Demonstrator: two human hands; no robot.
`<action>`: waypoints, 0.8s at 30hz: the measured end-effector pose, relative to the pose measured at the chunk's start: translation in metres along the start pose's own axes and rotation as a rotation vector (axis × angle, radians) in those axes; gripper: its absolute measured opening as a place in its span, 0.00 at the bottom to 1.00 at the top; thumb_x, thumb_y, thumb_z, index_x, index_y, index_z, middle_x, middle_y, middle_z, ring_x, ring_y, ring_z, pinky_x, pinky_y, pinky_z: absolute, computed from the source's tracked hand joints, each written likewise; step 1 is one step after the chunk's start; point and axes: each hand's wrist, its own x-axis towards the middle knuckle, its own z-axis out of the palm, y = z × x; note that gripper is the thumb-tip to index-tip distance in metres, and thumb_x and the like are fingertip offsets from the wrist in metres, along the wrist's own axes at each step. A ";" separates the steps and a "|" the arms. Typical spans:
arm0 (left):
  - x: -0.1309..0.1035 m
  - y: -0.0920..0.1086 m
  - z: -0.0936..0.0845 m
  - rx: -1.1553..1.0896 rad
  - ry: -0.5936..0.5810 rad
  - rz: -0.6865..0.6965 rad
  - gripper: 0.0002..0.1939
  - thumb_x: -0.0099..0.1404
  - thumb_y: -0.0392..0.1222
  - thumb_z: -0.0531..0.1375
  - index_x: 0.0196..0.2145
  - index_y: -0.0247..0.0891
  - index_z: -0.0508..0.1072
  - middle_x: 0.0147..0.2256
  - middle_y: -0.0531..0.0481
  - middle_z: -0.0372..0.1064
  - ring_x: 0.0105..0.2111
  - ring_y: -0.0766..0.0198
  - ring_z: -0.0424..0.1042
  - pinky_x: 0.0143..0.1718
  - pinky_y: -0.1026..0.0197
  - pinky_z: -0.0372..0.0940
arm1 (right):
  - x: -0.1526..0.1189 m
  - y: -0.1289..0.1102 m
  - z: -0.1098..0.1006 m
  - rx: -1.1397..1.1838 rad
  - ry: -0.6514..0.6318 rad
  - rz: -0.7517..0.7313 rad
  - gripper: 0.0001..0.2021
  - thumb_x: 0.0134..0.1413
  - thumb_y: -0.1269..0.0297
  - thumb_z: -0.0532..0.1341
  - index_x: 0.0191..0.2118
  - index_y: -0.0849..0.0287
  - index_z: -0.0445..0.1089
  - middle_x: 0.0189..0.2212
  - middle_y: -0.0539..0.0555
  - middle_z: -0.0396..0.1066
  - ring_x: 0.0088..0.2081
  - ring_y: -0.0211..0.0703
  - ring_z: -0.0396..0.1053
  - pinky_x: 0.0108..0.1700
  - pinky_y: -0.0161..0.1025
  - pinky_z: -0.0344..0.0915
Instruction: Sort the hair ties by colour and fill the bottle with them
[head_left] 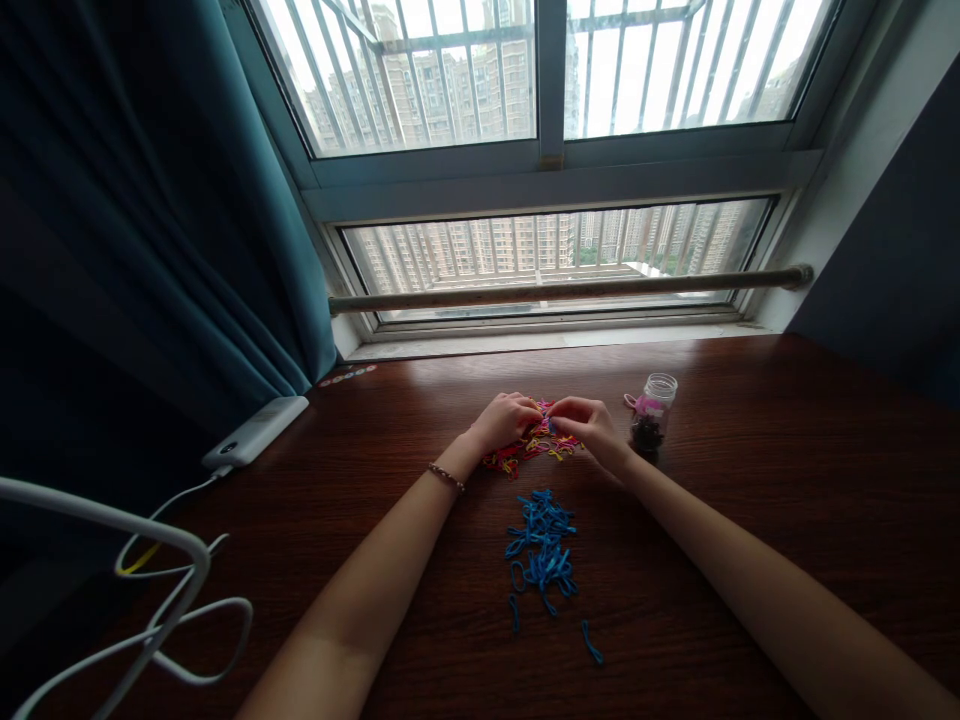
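A mixed pile of small hair ties [564, 444], mostly red, pink and yellow, lies on the dark wooden table. My left hand [508, 422] rests at the pile's left side, its fingers curled down and pressed together; what they hold is hidden. From the right, my right hand [594, 426] reaches into the same pile, thumb and forefinger pinched at a bit of blue hair tie [553, 426]. Closer to me, between my forearms, is a separate heap of blue hair ties [546, 530]. One loose blue tie [592, 643] lies apart from that heap, towards me.
Right of my right hand stands an open clear jar [660, 392] with dark and pink things inside. A white power strip [259, 435] and looped white cables [199, 580] are at the left, by the blue curtain [247, 250]. A rail [570, 291] crosses the window behind the table.
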 end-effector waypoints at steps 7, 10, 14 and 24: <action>-0.001 -0.007 0.006 -0.046 0.031 -0.041 0.15 0.54 0.28 0.55 0.35 0.40 0.75 0.37 0.50 0.71 0.39 0.62 0.67 0.43 0.59 0.60 | -0.008 -0.011 0.017 -0.057 -0.794 0.213 0.16 0.42 0.57 0.62 0.34 0.64 0.73 0.20 0.50 0.70 0.16 0.32 0.61 0.18 0.29 0.56; 0.000 -0.009 0.007 -0.136 0.114 -0.077 0.12 0.54 0.28 0.55 0.34 0.37 0.75 0.36 0.47 0.71 0.38 0.63 0.67 0.42 0.60 0.61 | -0.006 -0.003 0.014 -0.201 -0.469 0.078 0.15 0.48 0.55 0.58 0.32 0.64 0.73 0.18 0.50 0.68 0.16 0.33 0.61 0.18 0.30 0.58; 0.002 -0.008 0.003 -0.257 0.184 -0.193 0.07 0.54 0.34 0.59 0.32 0.35 0.74 0.33 0.47 0.71 0.35 0.63 0.68 0.40 0.60 0.63 | 0.004 0.018 -0.001 -0.559 0.134 -0.174 0.11 0.53 0.65 0.53 0.35 0.61 0.72 0.30 0.55 0.72 0.31 0.42 0.68 0.36 0.37 0.65; 0.005 0.004 -0.029 -0.824 -0.344 -0.395 0.12 0.48 0.41 0.63 0.30 0.31 0.76 0.26 0.48 0.72 0.25 0.67 0.68 0.27 0.66 0.62 | 0.018 0.058 -0.011 -0.953 -0.029 -0.165 0.16 0.56 0.69 0.48 0.49 0.62 0.65 0.48 0.58 0.65 0.55 0.46 0.54 0.55 0.44 0.53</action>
